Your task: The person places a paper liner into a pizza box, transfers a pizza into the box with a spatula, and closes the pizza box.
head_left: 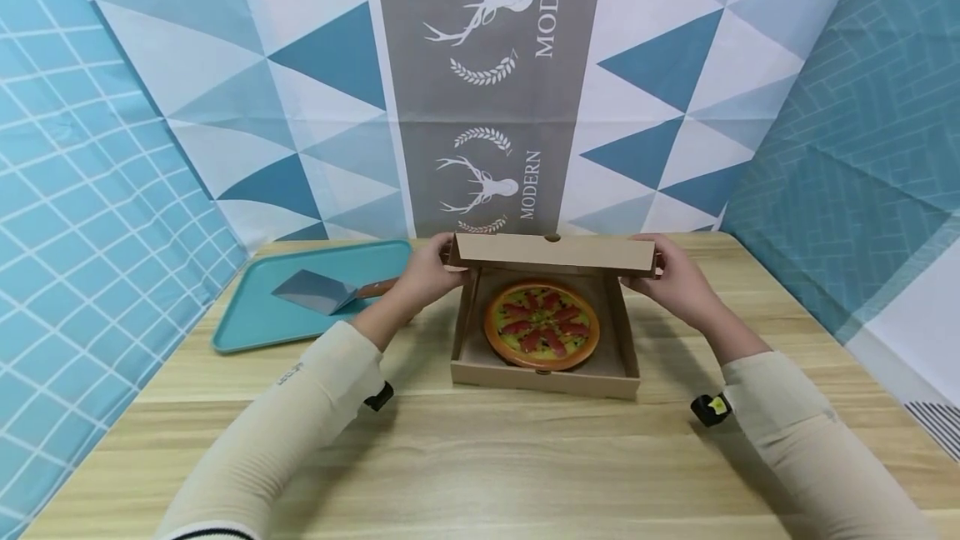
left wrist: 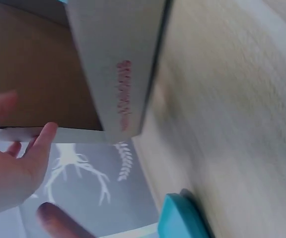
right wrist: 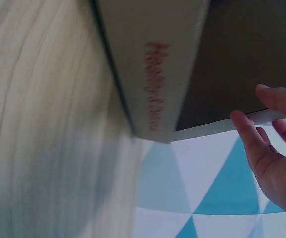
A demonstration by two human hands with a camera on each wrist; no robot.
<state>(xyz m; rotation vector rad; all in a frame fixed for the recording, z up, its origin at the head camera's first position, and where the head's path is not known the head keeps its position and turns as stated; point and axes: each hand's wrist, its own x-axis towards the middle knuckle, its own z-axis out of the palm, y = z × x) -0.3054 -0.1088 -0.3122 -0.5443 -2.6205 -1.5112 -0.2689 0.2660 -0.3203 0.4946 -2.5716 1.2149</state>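
Observation:
A cardboard pizza box point(head_left: 543, 379) stands on the table with its lid point(head_left: 555, 250) raised part way. Inside lies a round pizza point(head_left: 542, 325) with red and green topping. At the lid's left side, my left hand point(head_left: 429, 273) pinches the edge between thumb and fingers. My right hand point(head_left: 675, 283) grips the opposite edge in the same way. Both wrist views show the side wall of the box with red print, and fingers of the left hand point(left wrist: 14, 173) and right hand point(right wrist: 277, 158) on the lid's rim.
Left of the box, a teal tray point(head_left: 251, 325) carries a pizza server point(head_left: 318, 292) with a flat metal blade and brown handle. The handle reaches toward my left wrist. A patterned cloth wall point(head_left: 487, 107) rises behind the wooden table point(head_left: 480, 457).

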